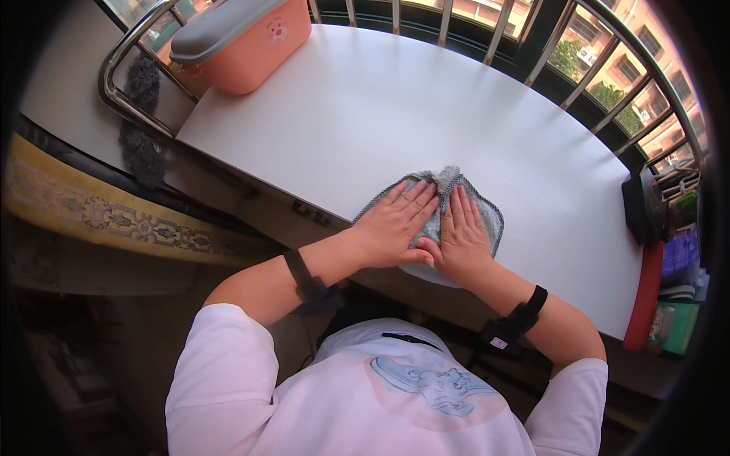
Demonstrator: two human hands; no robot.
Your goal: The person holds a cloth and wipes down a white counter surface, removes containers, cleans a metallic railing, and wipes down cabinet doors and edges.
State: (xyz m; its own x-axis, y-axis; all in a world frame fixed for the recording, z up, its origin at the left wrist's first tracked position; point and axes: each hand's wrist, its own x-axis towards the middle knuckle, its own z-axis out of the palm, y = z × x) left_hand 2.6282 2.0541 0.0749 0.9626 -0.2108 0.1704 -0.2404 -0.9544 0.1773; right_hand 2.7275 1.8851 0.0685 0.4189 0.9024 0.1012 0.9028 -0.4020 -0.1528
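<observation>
Daylight is let in past the railing (396, 17) at the top, and a pale sheen is spread over the table (365, 106). The lower left is sunk in gloom. Straight edges are bowed — the corners blacked out — while the hands (389, 232) are clearly rendered.

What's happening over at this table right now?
The person's left hand and right hand are laid flat, side by side, on a gray cloth at the near edge of the white tabletop. The cloth is bunched up between the fingertips. A coral storage box with a gray lid stands at the far left corner.
</observation>
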